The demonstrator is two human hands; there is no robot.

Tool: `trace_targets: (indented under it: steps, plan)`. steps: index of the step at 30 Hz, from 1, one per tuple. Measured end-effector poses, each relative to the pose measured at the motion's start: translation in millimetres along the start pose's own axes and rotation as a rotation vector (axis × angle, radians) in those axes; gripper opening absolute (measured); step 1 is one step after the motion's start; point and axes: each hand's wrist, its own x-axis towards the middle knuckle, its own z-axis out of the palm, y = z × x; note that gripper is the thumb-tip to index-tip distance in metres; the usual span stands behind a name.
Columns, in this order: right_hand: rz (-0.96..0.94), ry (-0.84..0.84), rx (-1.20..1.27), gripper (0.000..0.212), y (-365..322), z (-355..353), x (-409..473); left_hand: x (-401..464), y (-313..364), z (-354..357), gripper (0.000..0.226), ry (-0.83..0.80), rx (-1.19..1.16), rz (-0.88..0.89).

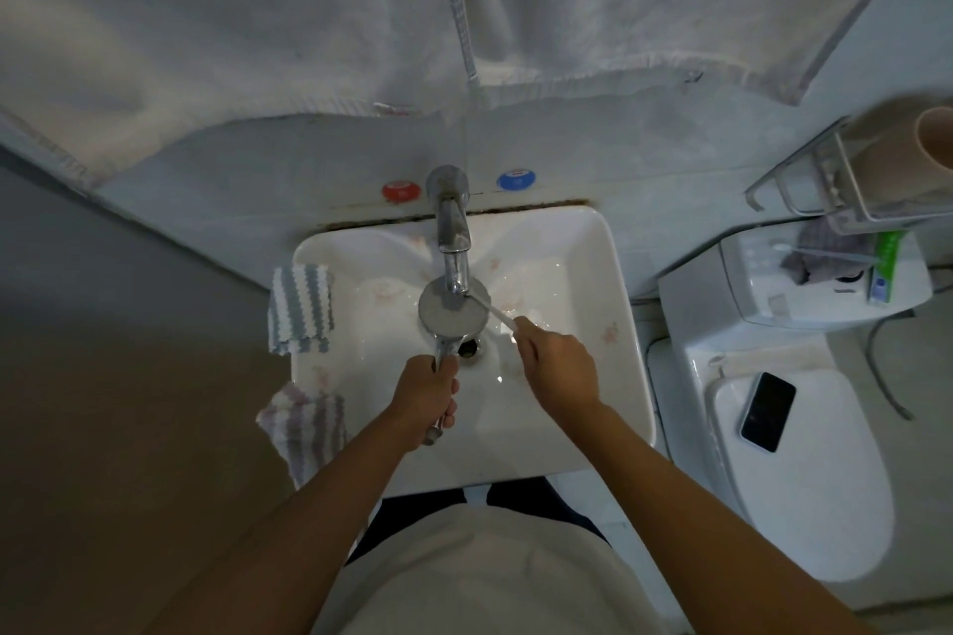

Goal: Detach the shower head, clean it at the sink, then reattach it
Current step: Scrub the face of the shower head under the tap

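Observation:
The chrome shower head point(447, 316) is held face up over the white sink point(613, 325), right under the faucet spout point(454, 242). My left hand point(425, 397) is wrapped around its metal handle, whose end sticks out below my fist. My right hand point(557, 358) grips a thin white brush, likely a toothbrush point(497, 314), with its tip on the right edge of the round spray face. The sink drain point(469, 348) shows just beside the handle.
Two striped cloths hang over the sink's left rim point(300, 307) point(305, 423). White towels point(258, 16) hang above. Right of the sink stands a toilet point(784, 454) with a phone point(767, 412) on its lid, a toothpaste tube point(884, 266) on the tank, and a wire rack point(845, 181).

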Motion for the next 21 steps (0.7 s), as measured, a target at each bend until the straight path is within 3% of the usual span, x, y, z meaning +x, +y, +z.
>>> trace_targets:
  steps: [5, 10, 14, 19, 21]
  plan:
    - [-0.167, -0.104, 0.044, 0.025, -6, 1, -15, -1, -3, 1, 0.025, 0.009, -0.01, -0.014]
    - [0.011, 0.003, 0.013, 0.028, 5, -3, -9, -1, -4, 1, 0.024, -0.009, 0.017, -0.01]
    - [-0.154, -0.1, 0.029, 0.024, -6, -2, -18, -1, -7, 1, 0.025, 0.004, 0.032, -0.009]
    - [-0.025, 0.008, 0.001, 0.027, 2, -1, -6, -2, -8, 2, 0.029, -0.027, 0.075, -0.026]
    - [-0.094, -0.044, 0.002, 0.025, -2, -1, -6, -2, -7, 2, 0.029, -0.018, 0.069, -0.026]
